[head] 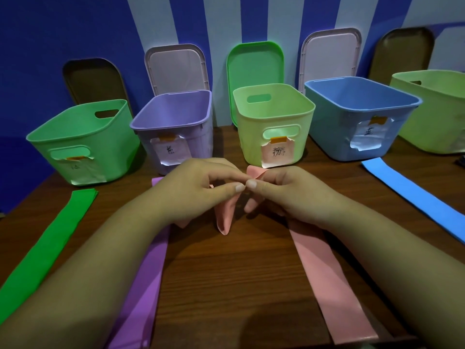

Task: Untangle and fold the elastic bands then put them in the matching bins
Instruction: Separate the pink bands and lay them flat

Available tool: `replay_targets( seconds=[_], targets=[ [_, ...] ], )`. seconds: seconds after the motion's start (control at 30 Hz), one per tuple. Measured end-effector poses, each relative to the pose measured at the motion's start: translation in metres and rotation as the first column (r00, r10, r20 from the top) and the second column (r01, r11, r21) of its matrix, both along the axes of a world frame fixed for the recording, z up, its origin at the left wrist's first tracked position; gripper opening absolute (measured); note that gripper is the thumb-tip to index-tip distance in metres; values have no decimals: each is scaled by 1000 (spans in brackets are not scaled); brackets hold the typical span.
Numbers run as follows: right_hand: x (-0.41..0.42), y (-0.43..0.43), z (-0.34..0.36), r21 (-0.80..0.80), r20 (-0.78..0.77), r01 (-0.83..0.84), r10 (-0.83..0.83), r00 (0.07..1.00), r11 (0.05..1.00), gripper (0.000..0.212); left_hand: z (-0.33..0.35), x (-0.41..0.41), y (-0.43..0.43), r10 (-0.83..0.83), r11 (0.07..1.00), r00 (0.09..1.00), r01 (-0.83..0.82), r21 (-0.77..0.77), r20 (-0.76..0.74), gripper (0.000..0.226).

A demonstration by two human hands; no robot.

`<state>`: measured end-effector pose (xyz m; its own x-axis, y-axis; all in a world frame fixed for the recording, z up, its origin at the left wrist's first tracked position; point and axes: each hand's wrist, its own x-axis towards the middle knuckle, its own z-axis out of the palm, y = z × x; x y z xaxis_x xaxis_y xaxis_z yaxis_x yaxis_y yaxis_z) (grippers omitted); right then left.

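Observation:
A pink elastic band (327, 280) runs from the near table edge up to my hands, where its far end is bunched and folded. My left hand (201, 190) and my right hand (284, 195) meet over that end, both pinching the pink band, with a folded loop hanging below the thumbs. Flat on the table lie a green band (47, 245) at the left, a purple band (141, 285) under my left forearm and a blue band (415, 197) at the right. Behind stand a green bin (83, 142), a purple bin (173, 127), a light-green bin (274, 127) with a pink label, and a blue bin (359, 114).
A second light-green bin (432, 107) stands at the far right. Lids lean against the striped wall behind the bins. The brown wooden table (226, 273) shows between the purple and pink bands.

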<state>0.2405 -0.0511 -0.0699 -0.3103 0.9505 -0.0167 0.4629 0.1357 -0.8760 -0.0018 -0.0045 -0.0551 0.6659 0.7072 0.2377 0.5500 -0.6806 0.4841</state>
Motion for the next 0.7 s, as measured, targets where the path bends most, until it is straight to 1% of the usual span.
replay_targets(
  seconds=[0.2,0.33,0.4,0.57,0.7],
  targets=[
    [3,-2,1,-9,-54,-24,24,998,1000,33,1,-1,0,-2,998,999,5,-57,50,28],
    [4,-2,1,-10,-42,-35,35,999,999,31,1,-2,0,1,997,998,5,-78,68,27],
    [5,-3,2,-13,-31,-39,39,999,999,30,3,-3,-1,6,995,998,0,-95,58,28],
    [6,-2,0,-1,-58,-55,54,997,999,29,3,-4,-2,16,991,998,-9,-133,53,29],
    [8,0,-2,6,-62,-60,60,996,998,29,2,-4,-1,8,991,998,0,-133,58,29]
  ],
)
